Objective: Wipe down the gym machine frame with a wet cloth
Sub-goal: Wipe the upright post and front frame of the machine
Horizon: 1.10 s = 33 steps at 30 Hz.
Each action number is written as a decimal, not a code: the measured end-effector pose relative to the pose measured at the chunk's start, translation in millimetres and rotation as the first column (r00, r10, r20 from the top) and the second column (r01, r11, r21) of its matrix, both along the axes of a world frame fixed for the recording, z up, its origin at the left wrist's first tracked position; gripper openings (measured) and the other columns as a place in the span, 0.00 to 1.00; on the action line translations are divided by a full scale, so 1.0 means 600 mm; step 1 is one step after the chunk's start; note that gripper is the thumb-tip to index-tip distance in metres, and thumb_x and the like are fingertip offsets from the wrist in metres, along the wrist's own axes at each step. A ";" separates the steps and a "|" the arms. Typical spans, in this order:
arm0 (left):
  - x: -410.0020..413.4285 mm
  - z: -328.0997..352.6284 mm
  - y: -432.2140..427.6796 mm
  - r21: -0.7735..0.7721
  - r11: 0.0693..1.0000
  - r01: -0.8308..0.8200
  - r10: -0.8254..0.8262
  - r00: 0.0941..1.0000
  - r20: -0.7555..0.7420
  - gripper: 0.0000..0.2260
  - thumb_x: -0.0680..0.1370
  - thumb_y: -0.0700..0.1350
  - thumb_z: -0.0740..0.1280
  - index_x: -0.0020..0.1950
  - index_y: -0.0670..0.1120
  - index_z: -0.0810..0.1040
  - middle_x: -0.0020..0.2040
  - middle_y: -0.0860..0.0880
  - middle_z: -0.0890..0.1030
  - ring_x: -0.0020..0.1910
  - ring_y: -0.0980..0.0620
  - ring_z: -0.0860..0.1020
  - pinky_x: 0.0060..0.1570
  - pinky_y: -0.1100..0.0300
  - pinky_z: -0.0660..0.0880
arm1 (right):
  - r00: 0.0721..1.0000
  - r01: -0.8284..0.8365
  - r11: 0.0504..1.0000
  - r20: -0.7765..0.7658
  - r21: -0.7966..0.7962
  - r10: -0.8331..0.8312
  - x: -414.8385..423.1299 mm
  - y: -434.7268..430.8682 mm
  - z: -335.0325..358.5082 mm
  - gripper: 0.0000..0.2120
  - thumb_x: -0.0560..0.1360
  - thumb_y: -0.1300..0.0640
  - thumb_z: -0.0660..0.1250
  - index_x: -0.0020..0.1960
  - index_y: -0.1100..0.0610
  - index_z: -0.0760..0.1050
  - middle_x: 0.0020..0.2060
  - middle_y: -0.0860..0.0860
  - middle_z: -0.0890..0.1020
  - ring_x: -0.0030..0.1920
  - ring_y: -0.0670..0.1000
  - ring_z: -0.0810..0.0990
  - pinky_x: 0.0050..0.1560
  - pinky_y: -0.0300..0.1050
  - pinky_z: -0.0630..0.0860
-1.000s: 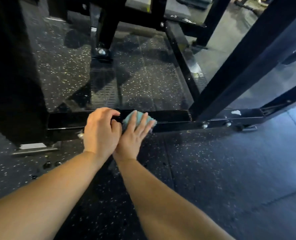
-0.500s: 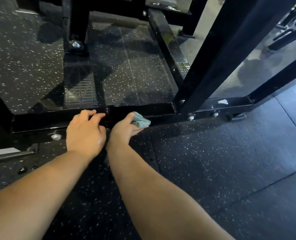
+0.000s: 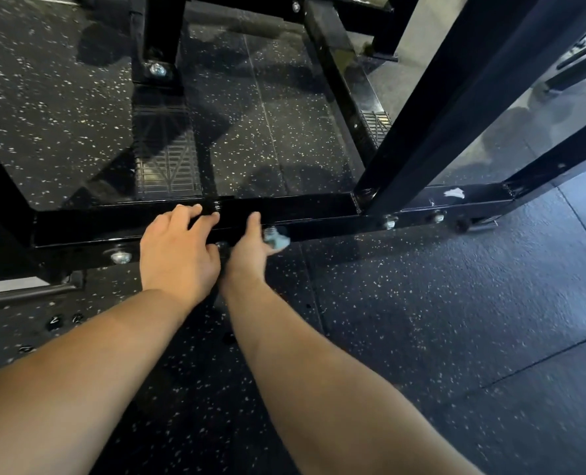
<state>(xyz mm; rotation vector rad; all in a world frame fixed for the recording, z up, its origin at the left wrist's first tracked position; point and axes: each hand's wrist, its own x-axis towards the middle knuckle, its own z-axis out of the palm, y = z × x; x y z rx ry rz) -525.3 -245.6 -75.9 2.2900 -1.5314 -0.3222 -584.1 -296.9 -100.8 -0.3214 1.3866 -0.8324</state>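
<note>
cloth [image 3: 277,238] now bunched in right hand [image 3: 247,252]; left hand [image 3: 178,252] lies loose on frame [image 3: 302,209] over speckled floor [image 3: 422,303].

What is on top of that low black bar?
The left hand rests on it; a white scrap sits farther right. The bar beneath the hand is hidden.

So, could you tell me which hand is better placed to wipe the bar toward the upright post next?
The right hand: it holds the cloth by the bar, on the side nearer the upright post. The left hand only rests on the bar, clothless.
</note>
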 end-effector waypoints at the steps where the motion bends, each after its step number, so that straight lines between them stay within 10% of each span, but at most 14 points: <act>1: 0.003 0.000 0.000 -0.001 1.000 0.006 -0.006 1.000 -0.001 0.21 0.74 0.39 0.65 0.67 0.46 0.74 0.68 0.43 0.71 0.65 0.40 0.68 0.66 0.47 0.62 | 1.000 -0.019 1.000 0.017 -0.002 0.019 0.011 0.008 -0.002 0.58 0.53 0.25 0.65 0.77 0.44 0.46 0.74 0.50 0.62 0.70 0.55 0.67 0.70 0.55 0.64; 5: 0.010 0.007 0.006 0.004 1.000 0.026 -0.025 0.998 -0.060 0.21 0.76 0.40 0.62 0.69 0.47 0.72 0.70 0.45 0.69 0.68 0.43 0.66 0.68 0.50 0.61 | 0.981 0.086 0.995 -0.168 -0.052 -0.093 -0.033 -0.034 0.035 0.57 0.64 0.26 0.63 0.78 0.52 0.37 0.78 0.51 0.43 0.77 0.55 0.47 0.75 0.55 0.44; 11: 0.028 0.017 0.013 0.039 0.994 0.099 -0.089 0.976 -0.198 0.21 0.78 0.41 0.60 0.72 0.47 0.68 0.73 0.48 0.65 0.73 0.47 0.59 0.71 0.53 0.57 | 0.897 0.300 0.942 -0.292 -0.151 -0.333 -0.100 -0.112 0.057 0.40 0.78 0.42 0.59 0.78 0.50 0.37 0.77 0.51 0.43 0.77 0.55 0.49 0.73 0.53 0.48; 16: 0.065 0.012 0.043 -0.078 0.991 -0.111 0.107 0.993 -0.047 0.16 0.73 0.40 0.62 0.60 0.43 0.79 0.58 0.40 0.77 0.59 0.35 0.70 0.59 0.44 0.68 | 0.933 -0.182 0.952 -0.349 -0.248 0.088 0.046 0.047 0.043 0.42 0.79 0.46 0.59 0.75 0.54 0.30 0.75 0.52 0.32 0.76 0.52 0.37 0.75 0.46 0.41; 19: 0.081 0.007 0.053 -0.064 0.991 -0.117 0.115 0.993 -0.040 0.15 0.73 0.36 0.65 0.60 0.40 0.78 0.58 0.38 0.76 0.60 0.34 0.70 0.60 0.43 0.66 | 0.737 -0.535 0.808 -0.604 -0.246 0.304 0.066 0.077 0.026 0.36 0.81 0.43 0.52 0.75 0.50 0.30 0.70 0.52 0.23 0.72 0.53 0.25 0.74 0.50 0.34; 23: 0.091 0.002 0.063 -0.095 0.994 -0.048 0.044 0.998 -0.046 0.15 0.72 0.34 0.66 0.58 0.41 0.79 0.57 0.40 0.76 0.58 0.36 0.71 0.59 0.44 0.68 | 0.397 -0.651 0.744 -0.902 -0.146 0.170 0.004 0.017 0.013 0.29 0.82 0.44 0.49 0.78 0.48 0.40 0.73 0.55 0.29 0.73 0.60 0.29 0.73 0.54 0.33; 30: 0.087 0.001 0.088 -0.174 0.985 0.011 -0.017 0.999 -0.036 0.16 0.68 0.39 0.61 0.52 0.40 0.81 0.52 0.42 0.79 0.54 0.37 0.75 0.52 0.45 0.73 | 0.047 -0.597 0.801 -0.995 0.045 0.092 -0.131 -0.095 0.022 0.26 0.82 0.44 0.46 0.78 0.49 0.47 0.77 0.54 0.41 0.75 0.59 0.35 0.75 0.55 0.37; 33: 0.095 -0.003 0.110 -0.192 0.981 -0.035 0.037 0.999 0.009 0.17 0.69 0.42 0.58 0.50 0.42 0.82 0.50 0.43 0.79 0.51 0.39 0.76 0.52 0.48 0.73 | -0.062 -0.728 0.675 -0.992 0.117 0.105 -0.076 -0.058 0.024 0.28 0.82 0.43 0.45 0.78 0.51 0.45 0.77 0.55 0.42 0.76 0.58 0.35 0.74 0.54 0.35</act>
